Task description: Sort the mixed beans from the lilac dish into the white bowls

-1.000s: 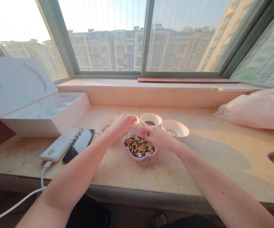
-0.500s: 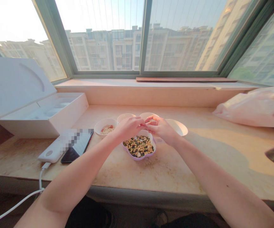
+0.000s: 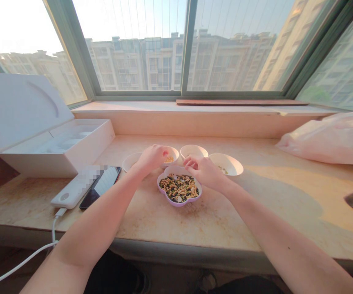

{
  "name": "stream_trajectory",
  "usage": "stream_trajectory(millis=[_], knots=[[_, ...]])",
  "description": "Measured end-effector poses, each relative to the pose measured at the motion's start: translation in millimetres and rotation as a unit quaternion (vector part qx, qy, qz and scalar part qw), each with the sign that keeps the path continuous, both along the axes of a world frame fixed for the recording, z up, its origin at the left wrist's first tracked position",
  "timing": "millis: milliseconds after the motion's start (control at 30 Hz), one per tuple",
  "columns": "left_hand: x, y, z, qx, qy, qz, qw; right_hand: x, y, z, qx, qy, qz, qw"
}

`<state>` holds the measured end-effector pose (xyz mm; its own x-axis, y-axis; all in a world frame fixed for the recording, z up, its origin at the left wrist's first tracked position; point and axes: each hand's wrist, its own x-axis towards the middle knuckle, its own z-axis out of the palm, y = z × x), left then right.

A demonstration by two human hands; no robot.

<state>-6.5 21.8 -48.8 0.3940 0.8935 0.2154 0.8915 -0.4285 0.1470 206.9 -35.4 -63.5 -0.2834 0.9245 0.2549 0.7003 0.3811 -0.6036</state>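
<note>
A purple-rimmed, flower-shaped bowl (image 3: 176, 203) holds mixed yellow and black beans (image 3: 179, 188) with a few pale pieces among them. Behind it, my left hand (image 3: 152, 158) hovers at the left side of a white bowl (image 3: 175, 152) containing yellow beans. Its fingers are curled together; anything in them is hidden. My right hand (image 3: 204, 169) is over the back right rim of the flower bowl, just in front of another white bowl (image 3: 194, 150). Those fingers are bent inward too, and I cannot make out what they hold.
A white bowl (image 3: 128, 162) at left is partly covered by my left hand. The right white bowl (image 3: 234, 164) has small greenish bits. Further left are a phone (image 3: 103, 185), a cabled white power bank (image 3: 69, 196) and an open white box (image 3: 87, 143). A plastic bag (image 3: 332, 136) lies right.
My hands were together above the flower bowl and have parted. The left moved left to the yellow-bean bowl; the right dropped slightly, staying near the flower bowl's back edge.
</note>
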Motion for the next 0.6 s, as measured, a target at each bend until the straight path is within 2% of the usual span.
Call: stream_trajectory(millis=[100,200,267,333,433,533,600], knots=[[-3.8,3.9,-3.4,-0.012,-0.007,0.002,1.0,1.7,-0.6,-1.5,-0.003,-0.03,0.042,0.999],[-2.3,3.3,-2.3,0.011,-0.027,-0.015,0.999,2.7,-1.1,-1.1,0.004,-0.054,0.063,0.997],[2.0,-0.7,0.5,0.025,-0.035,-0.054,0.998,3.4,-0.9,0.6,0.014,-0.059,0.054,0.997],[8.0,-7.7,3.1,0.024,-0.027,-0.126,0.991,4.4,-0.2,2.9,0.026,-0.062,0.038,0.997],[16.4,-21.1,3.2,-0.021,0.026,-0.226,0.974,6.1,0.8,5.5,0.028,-0.073,0.018,0.997],[20.0,-31.6,-1.0,-0.084,0.078,-0.256,0.96,6.4,0.5,6.1,0.021,-0.08,0.003,0.997],[19.4,-34.6,-4.6,-0.092,0.061,-0.239,0.965,5.7,-0.2,5.7,0.021,-0.079,0.001,0.997]])
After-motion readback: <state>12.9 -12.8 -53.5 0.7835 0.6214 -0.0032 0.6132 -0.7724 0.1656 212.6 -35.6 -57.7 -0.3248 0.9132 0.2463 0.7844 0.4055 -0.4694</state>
